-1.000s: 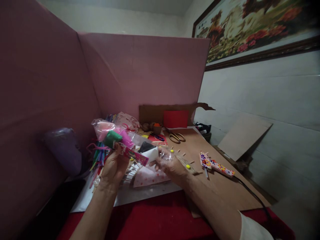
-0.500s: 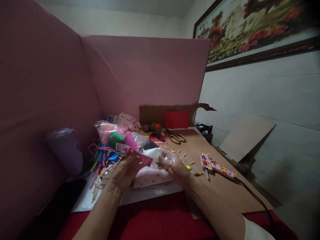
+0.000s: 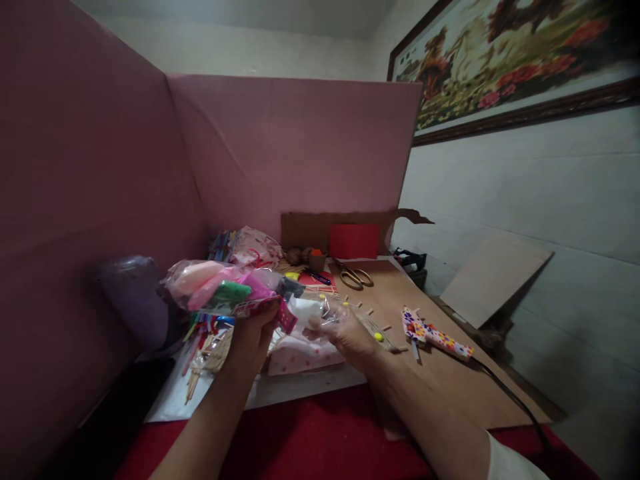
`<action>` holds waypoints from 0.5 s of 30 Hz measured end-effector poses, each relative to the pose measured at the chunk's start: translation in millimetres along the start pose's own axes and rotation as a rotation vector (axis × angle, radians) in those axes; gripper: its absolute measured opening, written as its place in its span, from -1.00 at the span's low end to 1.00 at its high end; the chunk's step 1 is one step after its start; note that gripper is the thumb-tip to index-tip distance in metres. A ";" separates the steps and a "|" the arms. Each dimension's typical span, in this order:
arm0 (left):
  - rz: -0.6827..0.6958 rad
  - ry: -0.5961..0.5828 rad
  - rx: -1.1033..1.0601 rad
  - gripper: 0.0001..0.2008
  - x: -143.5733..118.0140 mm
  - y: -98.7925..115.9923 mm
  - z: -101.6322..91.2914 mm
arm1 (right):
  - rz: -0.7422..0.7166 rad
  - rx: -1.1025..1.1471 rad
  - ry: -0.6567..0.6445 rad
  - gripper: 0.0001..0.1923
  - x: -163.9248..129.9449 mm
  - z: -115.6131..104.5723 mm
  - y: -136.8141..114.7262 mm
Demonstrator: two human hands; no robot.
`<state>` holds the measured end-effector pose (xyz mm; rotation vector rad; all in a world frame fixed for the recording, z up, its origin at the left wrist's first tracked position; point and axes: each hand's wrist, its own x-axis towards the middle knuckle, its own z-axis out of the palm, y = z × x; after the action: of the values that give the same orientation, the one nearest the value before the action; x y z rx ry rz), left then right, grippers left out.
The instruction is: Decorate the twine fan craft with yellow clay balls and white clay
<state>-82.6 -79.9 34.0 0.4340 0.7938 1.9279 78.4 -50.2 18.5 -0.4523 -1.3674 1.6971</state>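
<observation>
The left hand point(image 3: 256, 325) is pinching a clear bag point(image 3: 207, 287) of coloured packets point(image 3: 233, 291) near its pink label point(image 3: 287, 317), the bag bulging toward ten o'clock. The right hand point(image 3: 345, 333) is pinching a white packet point(image 3: 304, 307) at its three-o'clock end. Everything is looking light, soft and slippery; bunched ends are probably offering the surest hold.

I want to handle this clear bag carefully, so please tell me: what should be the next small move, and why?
Probably the right hand should gently ease the white packet toward itself while the left hand steadies the clear bag: the packet lies beside the right hand's fingers, and the left hand grips the bag near its pink label.
</observation>
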 end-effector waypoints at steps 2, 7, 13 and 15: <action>0.035 0.001 -0.012 -0.78 0.5 0.4 -0.3 | 0.025 0.068 -0.009 -0.61 1.9 -2.0 -0.2; 0.085 0.054 0.000 -0.80 1.2 2.3 -0.7 | 0.097 0.198 -0.147 -0.51 1.7 -6.9 -5.7; 0.122 0.061 0.017 -0.81 0.2 2.7 1.4 | 0.126 0.172 -0.198 -0.55 2.2 -16.8 -13.6; 0.155 0.068 0.006 -0.81 1.4 5.8 1.8 | 0.112 0.142 -0.195 -0.61 3.3 -21.2 -15.3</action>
<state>-85.9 -79.8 39.3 0.4460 0.8305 2.0938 98.4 -34.9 26.3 -0.2938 -1.3685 1.9581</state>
